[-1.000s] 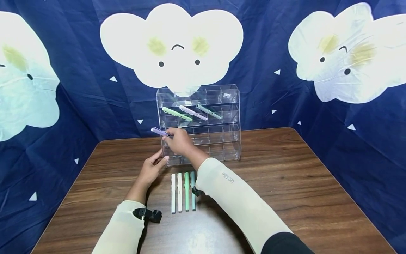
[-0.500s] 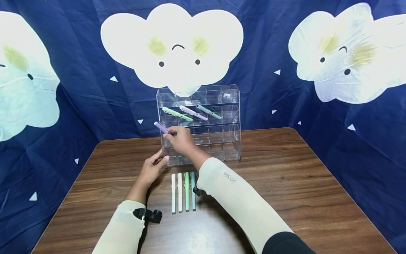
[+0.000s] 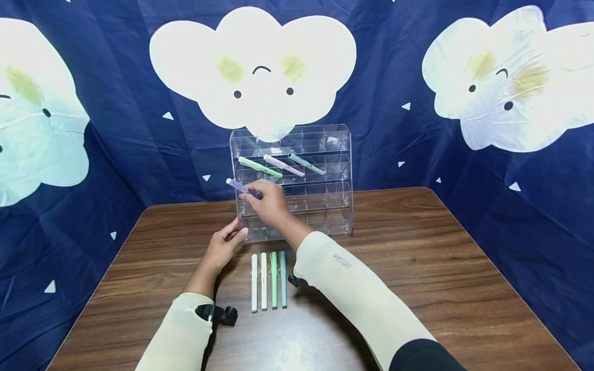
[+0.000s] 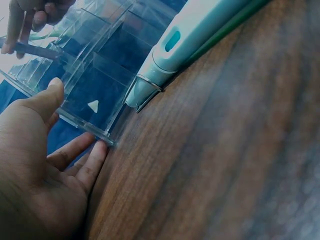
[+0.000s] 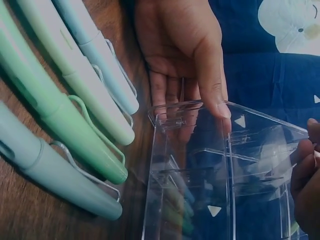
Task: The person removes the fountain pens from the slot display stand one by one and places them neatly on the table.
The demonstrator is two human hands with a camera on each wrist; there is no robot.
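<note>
A clear acrylic rack (image 3: 339, 198) with stepped tiers of compartments stands on the table. My right hand (image 3: 269, 202) pinches a purple pen (image 3: 237, 186) between thumb and fingers, in front of the rack's left side. The pen's capped end points left, beyond the rack's edge. My left hand (image 3: 220, 250) rests on the rack's lower left corner, with straight fingers along the side and the thumb (image 5: 212, 85) at the edge. A light green pen (image 3: 260, 167), a lilac pen (image 3: 284, 165) and a grey-green pen (image 3: 306, 163) lean in the second tier from the top.
In front of the rack, a row of pens lies on the wooden table (image 3: 417, 268): a whitish pen (image 3: 253, 283), a cream pen (image 3: 263, 281), a green pen (image 3: 274, 280) and a teal pen (image 3: 283, 280). A blue cloud-print curtain (image 3: 385, 170) hangs behind.
My right hand has moved slightly up and to the right with the purple pen, and the pen now tilts more steeply. The left hand stays at the rack's corner.
</note>
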